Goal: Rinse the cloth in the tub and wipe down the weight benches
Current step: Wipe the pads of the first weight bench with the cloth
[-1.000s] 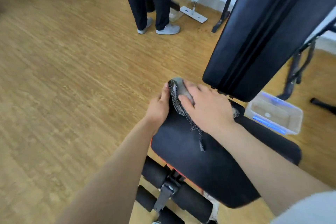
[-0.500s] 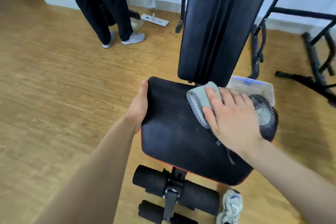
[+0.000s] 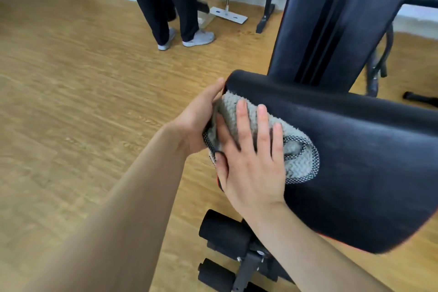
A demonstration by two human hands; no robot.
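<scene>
The grey cloth [image 3: 258, 135] lies on the left edge of the black bench seat [image 3: 355, 161], mid frame. The right hand [image 3: 253, 161] presses flat on it, fingers spread. The left hand [image 3: 199, 123] cups the cloth's left end.

cloth [image 3: 246, 116]: grey, black-white checked trim
bench seat [image 3: 355, 161]: black, red-orange underside edge
backrest [image 3: 336, 19]: black
floor [image 3: 71, 78]: tan wood grain
foam rollers [image 3: 222, 232]: black
</scene>
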